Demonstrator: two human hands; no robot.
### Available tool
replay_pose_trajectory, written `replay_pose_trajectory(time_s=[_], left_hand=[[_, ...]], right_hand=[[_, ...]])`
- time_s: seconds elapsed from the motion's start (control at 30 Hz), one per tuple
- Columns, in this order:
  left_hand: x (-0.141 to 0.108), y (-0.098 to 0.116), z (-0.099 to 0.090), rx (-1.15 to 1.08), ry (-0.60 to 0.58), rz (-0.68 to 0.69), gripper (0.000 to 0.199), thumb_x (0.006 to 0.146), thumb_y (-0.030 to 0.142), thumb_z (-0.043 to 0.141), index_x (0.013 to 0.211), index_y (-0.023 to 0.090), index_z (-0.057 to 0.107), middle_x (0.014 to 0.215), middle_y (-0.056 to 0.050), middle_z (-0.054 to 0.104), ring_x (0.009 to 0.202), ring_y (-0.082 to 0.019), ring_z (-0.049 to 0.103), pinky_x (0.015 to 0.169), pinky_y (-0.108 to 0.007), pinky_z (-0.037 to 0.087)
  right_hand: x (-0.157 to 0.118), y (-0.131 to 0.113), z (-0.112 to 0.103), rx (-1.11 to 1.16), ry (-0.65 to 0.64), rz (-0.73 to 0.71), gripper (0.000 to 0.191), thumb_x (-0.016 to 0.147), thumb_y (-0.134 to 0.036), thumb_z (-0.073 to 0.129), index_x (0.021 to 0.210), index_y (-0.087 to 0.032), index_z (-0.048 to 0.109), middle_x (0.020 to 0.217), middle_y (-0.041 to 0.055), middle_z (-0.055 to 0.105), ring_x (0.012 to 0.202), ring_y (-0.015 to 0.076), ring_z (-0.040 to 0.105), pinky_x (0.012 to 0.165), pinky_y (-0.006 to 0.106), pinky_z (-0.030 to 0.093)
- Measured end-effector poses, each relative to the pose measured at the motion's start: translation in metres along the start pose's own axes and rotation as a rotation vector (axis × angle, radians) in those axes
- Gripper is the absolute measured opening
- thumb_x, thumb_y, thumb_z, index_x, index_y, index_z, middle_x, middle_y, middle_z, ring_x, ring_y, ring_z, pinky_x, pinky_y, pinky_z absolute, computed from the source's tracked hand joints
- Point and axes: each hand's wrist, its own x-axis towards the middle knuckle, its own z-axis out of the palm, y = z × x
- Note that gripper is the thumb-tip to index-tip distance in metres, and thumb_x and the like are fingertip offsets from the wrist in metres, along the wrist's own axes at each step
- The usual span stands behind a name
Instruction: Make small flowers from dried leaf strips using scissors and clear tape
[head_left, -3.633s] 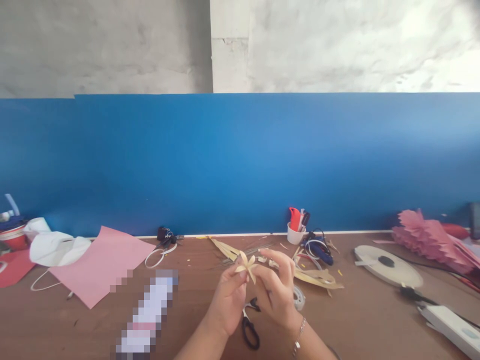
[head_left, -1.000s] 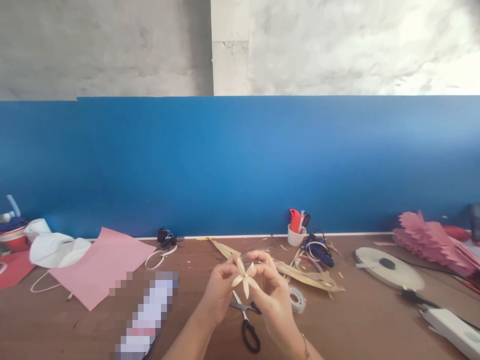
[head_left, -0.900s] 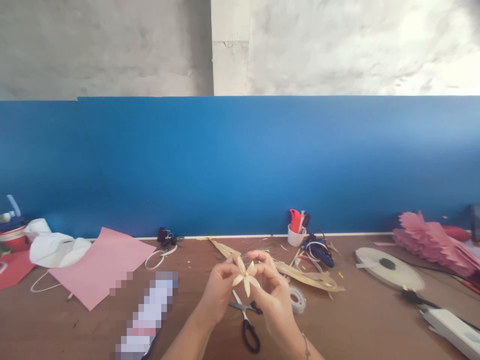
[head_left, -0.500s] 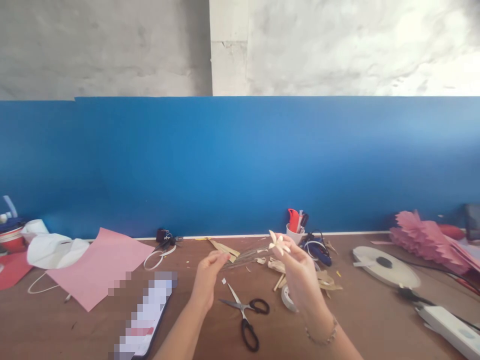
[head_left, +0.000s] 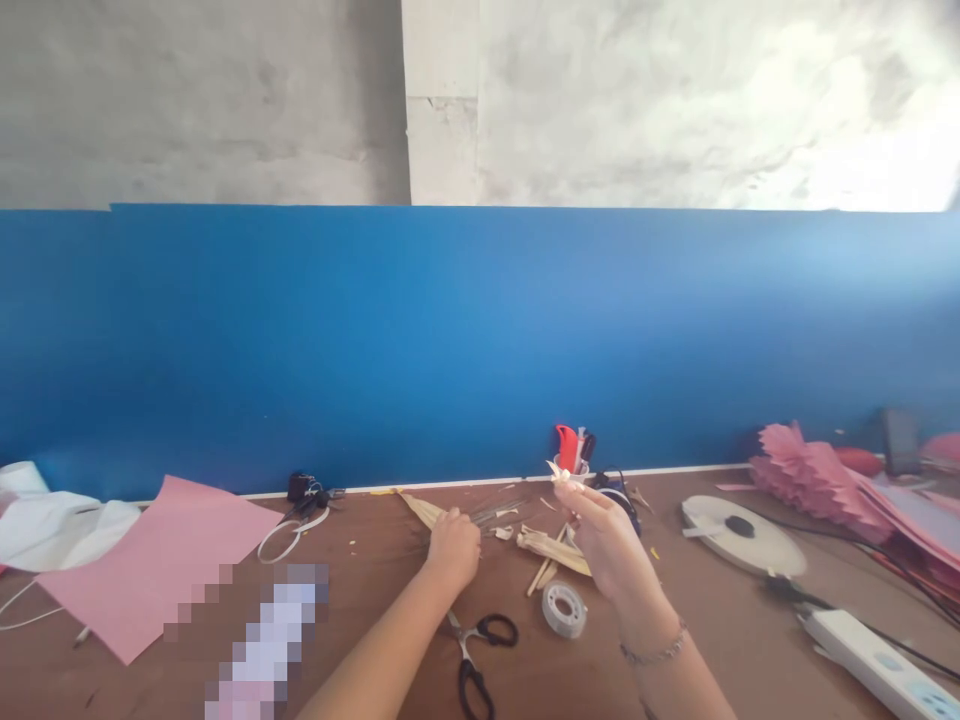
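Note:
My right hand (head_left: 604,535) is raised over the table, thumb and fingers pinched round a small cream-coloured flower (head_left: 559,474) with pointed petals. Down at the table, my left hand (head_left: 454,550) has its fingers curled beside a dry husk strip (head_left: 418,507) and a bunch of thin wires (head_left: 499,507). Its fingertips are hidden, so what they grip cannot be made out. Just below that hand lie black-handled scissors (head_left: 480,650), their blades partly covered by the wrist. A roll of clear tape (head_left: 564,609) rests between my forearms, near several husk pieces (head_left: 555,552).
Pink paper (head_left: 161,570) and a blurred-out phone (head_left: 266,640) lie at left. A cup with red-handled tools (head_left: 568,447) stands behind my right hand. At right are a round white disc (head_left: 739,535), a power strip (head_left: 877,655) and pink pleated paper (head_left: 817,475). A blue partition (head_left: 480,340) closes the back.
My left hand has left the wires and dropped to the table near the husk strip. The wires now lie on the table. My right hand still holds the flower; the view has shifted right.

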Motion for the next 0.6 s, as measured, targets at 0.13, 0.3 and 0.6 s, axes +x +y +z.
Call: replay_pose_trajectory(time_s=[0.13, 0.3, 0.6], left_hand=[[0.019, 0.008, 0.002, 0.199, -0.142, 0.03, 0.033, 0.089, 0.032, 0.055, 0.119, 0.017, 0.054, 0.121, -0.01, 0.057, 0.1, -0.022, 0.06, 0.083, -0.043, 0.052], [0.03, 0.009, -0.002, 0.317, -0.23, 0.034, 0.033, 0.089, 0.032, 0.055, 0.118, 0.017, 0.055, 0.12, -0.01, 0.058, 0.1, -0.022, 0.06, 0.083, -0.043, 0.052], [0.043, 0.015, -0.003, 0.37, -0.35, 0.05, 0.032, 0.088, 0.031, 0.056, 0.118, 0.018, 0.055, 0.12, -0.01, 0.058, 0.1, -0.022, 0.06, 0.083, -0.042, 0.052]], right_hand=[[0.002, -0.003, -0.003, 0.015, 0.021, 0.012, 0.024, 0.059, -0.038, 0.08, 0.059, -0.019, 0.064, 0.053, -0.0054, 0.049, 0.048, 0.0101, 0.034, 0.048, 0.027, 0.025], [0.005, -0.005, -0.005, 0.041, 0.015, 0.023, 0.026, 0.057, -0.038, 0.081, 0.057, -0.019, 0.064, 0.049, -0.0059, 0.048, 0.044, 0.0088, 0.033, 0.045, 0.027, 0.023], [-0.002, -0.013, -0.005, 0.077, 0.019, 0.016, 0.023, 0.056, -0.033, 0.082, 0.058, -0.017, 0.067, 0.052, -0.0031, 0.051, 0.044, 0.0085, 0.039, 0.041, 0.025, 0.027]])
